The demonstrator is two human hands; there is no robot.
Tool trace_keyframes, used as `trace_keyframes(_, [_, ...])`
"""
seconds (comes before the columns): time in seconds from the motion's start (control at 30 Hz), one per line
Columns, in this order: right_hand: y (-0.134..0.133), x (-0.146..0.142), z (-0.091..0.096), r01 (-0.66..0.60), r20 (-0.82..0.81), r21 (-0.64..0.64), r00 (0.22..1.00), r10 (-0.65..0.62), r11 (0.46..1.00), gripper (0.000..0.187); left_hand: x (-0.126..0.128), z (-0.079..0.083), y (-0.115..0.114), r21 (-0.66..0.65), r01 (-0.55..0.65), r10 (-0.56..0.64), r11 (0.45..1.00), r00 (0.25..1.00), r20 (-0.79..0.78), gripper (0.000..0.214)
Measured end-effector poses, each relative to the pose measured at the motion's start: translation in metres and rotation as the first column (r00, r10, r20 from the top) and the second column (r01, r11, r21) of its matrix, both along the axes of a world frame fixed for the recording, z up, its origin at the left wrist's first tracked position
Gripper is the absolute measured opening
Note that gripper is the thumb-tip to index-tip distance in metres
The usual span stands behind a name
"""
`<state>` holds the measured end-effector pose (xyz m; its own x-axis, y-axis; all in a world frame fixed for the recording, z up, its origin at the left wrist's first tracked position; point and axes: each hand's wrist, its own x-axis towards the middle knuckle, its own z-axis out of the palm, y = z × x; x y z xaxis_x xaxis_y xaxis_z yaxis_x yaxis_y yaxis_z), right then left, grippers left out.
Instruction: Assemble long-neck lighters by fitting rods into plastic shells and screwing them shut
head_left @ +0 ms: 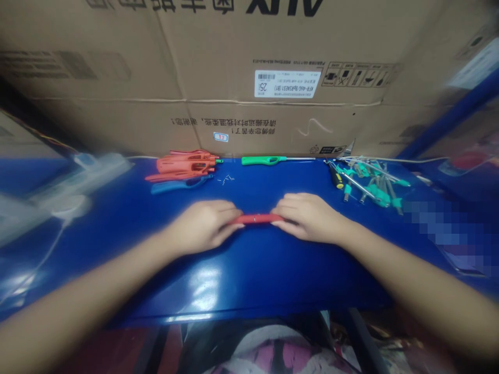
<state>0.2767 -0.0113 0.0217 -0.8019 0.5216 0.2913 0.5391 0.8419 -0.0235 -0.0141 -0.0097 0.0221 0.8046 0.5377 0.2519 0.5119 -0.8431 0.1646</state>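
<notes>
Both hands grip a red lighter handle casing [258, 218], level above the blue table, one at each end. My left hand [212, 223] is closed round its left end, and my right hand [306, 215] is closed round the other. Only the middle stretch shows; the fingers hide the ends. Beyond my left hand lies a stack of orange-red lighter casings [181, 165], with a blue casing [179, 184] in front. A green gas lighter [260, 160] with a long metal rod lies straight ahead, by the cardboard.
At the right back lie several metal tubes with teal parts [376, 182] and a black-and-yellow screwdriver [336, 176]. Small pale bits [226, 179] lie near the casings. A white power strip [93, 176] with a plugged-in cable is on the left. A cardboard wall [218, 78] closes the back.
</notes>
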Motion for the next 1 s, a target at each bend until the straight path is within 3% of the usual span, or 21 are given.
trace_keyframes(0.23, [0.006, 0.011, 0.008, 0.102, -0.104, -0.082, 0.988, -0.110, 0.991, 0.026, -0.003, 0.003, 0.002, 0.040, -0.055, 0.054, 0.998, 0.998, 0.032, 0.032])
trace_keyframes(0.43, [0.003, 0.012, 0.013, 0.089, -0.087, -0.010, 0.992, -0.089, 0.996, 0.028, -0.005, 0.005, 0.002, 0.022, -0.060, 0.059, 0.998, 0.997, 0.059, 0.031])
trace_keyframes(0.53, [0.002, 0.010, 0.012, 0.107, -0.069, -0.009, 0.992, -0.108, 0.994, 0.028, -0.003, 0.005, 0.001, -0.074, -0.051, 0.057, 0.996, 0.995, 0.081, 0.031])
trace_keyframes(0.63, [0.002, 0.007, 0.009, 0.143, -0.057, -0.060, 0.988, -0.147, 0.988, 0.027, 0.002, 0.004, -0.001, -0.318, -0.076, 0.146, 0.945, 0.968, 0.204, 0.031])
trace_keyframes(0.67, [0.003, 0.006, 0.008, 0.153, -0.058, -0.085, 0.986, -0.158, 0.985, 0.026, 0.005, 0.004, -0.001, -0.446, -0.090, 0.217, 0.890, 0.945, 0.244, 0.032])
trace_keyframes(0.7, [0.003, 0.004, 0.006, 0.158, -0.061, -0.112, 0.984, -0.165, 0.981, 0.026, 0.008, 0.004, -0.002, -0.598, -0.098, 0.308, 0.796, 0.915, 0.260, 0.035])
trace_keyframes(0.77, [0.002, 0.001, 0.004, 0.150, -0.076, -0.162, 0.984, -0.163, 0.975, 0.030, 0.013, 0.003, -0.003, -0.856, -0.053, 0.485, 0.514, 0.841, 0.240, 0.040])
trace_keyframes(0.83, [0.001, -0.002, 0.002, 0.132, -0.099, -0.183, 0.983, -0.152, 0.974, 0.039, 0.018, 0.002, -0.003, -0.970, 0.052, 0.602, 0.239, 0.776, 0.190, 0.041])
trace_keyframes(0.87, [0.000, -0.003, 0.000, 0.120, -0.110, -0.175, 0.984, -0.141, 0.977, 0.044, 0.019, 0.001, -0.004, -0.984, 0.103, 0.631, 0.147, 0.756, 0.174, 0.041])
trace_keyframes(0.93, [-0.002, -0.005, -0.001, 0.092, -0.125, -0.128, 0.986, -0.108, 0.988, 0.047, 0.022, 0.000, -0.004, -0.984, 0.169, 0.650, 0.056, 0.742, 0.164, 0.041])
trace_keyframes(1.0, [-0.003, -0.005, -0.003, 0.060, -0.132, -0.071, 0.989, -0.069, 0.996, 0.041, 0.022, 0.000, -0.006, -0.983, 0.175, 0.627, 0.061, 0.759, 0.174, 0.042])
